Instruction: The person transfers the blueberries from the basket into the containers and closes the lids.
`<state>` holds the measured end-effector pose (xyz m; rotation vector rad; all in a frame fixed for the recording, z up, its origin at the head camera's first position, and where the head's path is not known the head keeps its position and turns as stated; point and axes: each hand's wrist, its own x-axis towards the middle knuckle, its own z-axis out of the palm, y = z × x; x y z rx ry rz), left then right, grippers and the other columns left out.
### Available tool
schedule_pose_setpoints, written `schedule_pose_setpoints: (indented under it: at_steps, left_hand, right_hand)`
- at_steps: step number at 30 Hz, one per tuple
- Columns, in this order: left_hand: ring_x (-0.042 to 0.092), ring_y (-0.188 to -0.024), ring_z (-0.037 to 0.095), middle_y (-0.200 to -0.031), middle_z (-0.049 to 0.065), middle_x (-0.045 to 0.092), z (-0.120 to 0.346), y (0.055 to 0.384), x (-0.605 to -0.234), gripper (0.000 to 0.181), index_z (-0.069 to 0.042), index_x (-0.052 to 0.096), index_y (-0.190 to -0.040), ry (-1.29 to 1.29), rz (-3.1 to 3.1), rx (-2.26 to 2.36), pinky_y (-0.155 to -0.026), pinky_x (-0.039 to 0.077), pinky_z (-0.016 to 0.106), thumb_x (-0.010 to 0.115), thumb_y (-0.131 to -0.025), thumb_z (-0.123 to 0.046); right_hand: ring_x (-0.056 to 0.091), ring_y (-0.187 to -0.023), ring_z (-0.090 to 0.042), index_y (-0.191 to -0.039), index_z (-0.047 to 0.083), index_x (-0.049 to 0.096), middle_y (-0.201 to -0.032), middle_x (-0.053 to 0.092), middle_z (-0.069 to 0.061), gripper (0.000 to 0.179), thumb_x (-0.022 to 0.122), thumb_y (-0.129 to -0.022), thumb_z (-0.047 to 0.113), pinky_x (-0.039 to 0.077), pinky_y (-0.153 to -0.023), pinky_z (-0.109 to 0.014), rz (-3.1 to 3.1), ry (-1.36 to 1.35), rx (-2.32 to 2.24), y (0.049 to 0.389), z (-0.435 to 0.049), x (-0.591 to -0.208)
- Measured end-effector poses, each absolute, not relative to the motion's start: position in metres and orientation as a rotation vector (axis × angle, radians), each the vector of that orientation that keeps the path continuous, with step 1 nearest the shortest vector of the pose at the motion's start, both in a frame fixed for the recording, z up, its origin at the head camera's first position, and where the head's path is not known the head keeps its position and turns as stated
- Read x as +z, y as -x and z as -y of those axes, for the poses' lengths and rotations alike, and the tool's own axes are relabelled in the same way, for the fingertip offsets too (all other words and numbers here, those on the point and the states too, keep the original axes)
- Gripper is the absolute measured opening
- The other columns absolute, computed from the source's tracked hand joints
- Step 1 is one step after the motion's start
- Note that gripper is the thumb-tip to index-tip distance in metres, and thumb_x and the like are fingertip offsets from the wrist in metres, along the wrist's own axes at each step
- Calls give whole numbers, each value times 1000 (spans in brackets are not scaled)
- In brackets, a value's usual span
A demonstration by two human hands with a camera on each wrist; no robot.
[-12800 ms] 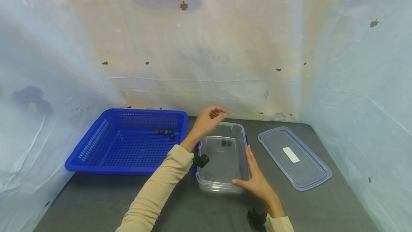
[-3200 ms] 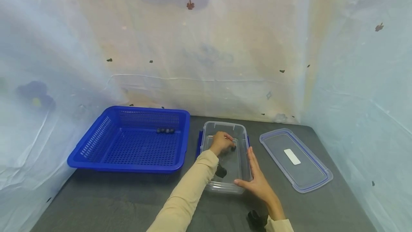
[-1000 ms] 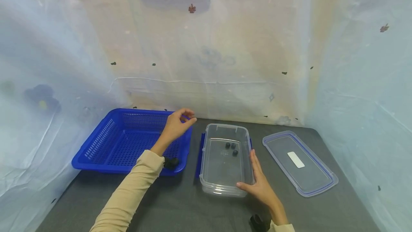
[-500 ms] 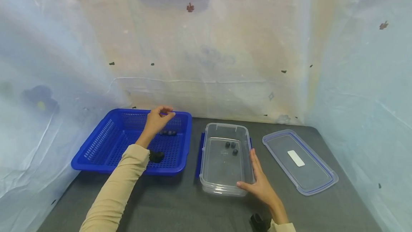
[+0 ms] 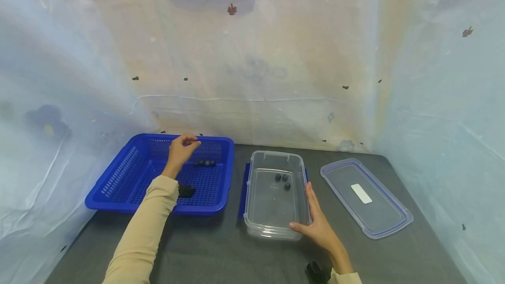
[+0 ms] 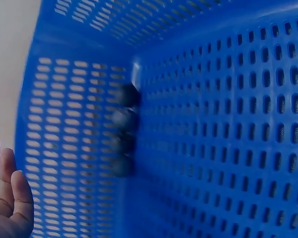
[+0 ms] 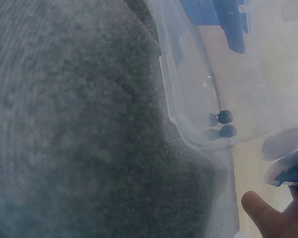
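Though small, the balls (image 5: 207,163) dark, round

7 balls (image 5: 287,186); 1 ea. bskt (image 5: 197,209), ctnr (image 5: 272,209), lid (image 5: 376,209)

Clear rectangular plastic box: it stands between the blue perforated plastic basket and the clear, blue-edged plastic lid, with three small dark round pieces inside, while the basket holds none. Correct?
No: the blue basket holds four small dark round pieces in a row along its wall, as the left wrist view shows. The box stands between basket and lid, with three pieces inside.
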<state>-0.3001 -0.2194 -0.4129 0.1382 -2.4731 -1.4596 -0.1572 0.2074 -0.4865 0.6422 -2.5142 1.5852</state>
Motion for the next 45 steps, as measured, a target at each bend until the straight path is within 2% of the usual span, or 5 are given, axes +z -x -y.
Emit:
schedule_pose_setpoints:
  at_steps: [17,23,28,34,45]
  left_hand:
    - [51,-113,39,-118,24,61,230,300,-444,27,4,65,-114,-490,2487,-1570,-97,38,53,67,-92,-11]
    - [44,-121,40,-118,25,61,230,300,-452,25,5,66,-112,-558,2498,-1563,-102,33,53,68,-90,-6]
    - [45,-120,42,-117,26,62,230,301,-456,28,7,65,-113,-564,2560,-1525,-102,33,53,70,-87,-4]
    - [45,-120,43,-116,25,63,233,304,-464,32,8,66,-112,-498,2687,-1367,-110,18,53,72,-85,-6]
    - [45,-119,47,-114,28,63,227,308,-467,31,11,65,-109,-411,2768,-1247,-109,21,52,71,-83,-4]
  right_hand:
    - [1,-143,-42,-155,3,3,-160,-3,-17,120,86,-69,17,7,-103,-69,2500,-664,1600,155,-205,-489]
    - [1,-143,-40,-155,3,3,-161,-3,-12,120,86,-69,18,6,-103,-68,2496,-666,1601,155,-203,-489]
    - [1,-143,-41,-155,2,4,-160,-2,-18,120,86,-68,17,7,-103,-69,2490,-665,1595,155,-204,-489]
    - [1,-143,-42,-155,2,4,-160,-2,-17,119,85,-69,17,6,-103,-69,2493,-660,1604,156,-204,-488]
    - [-1,-143,-40,-155,5,2,-161,-4,-13,120,86,-70,16,5,-103,-70,2499,-656,1601,158,-208,-489]
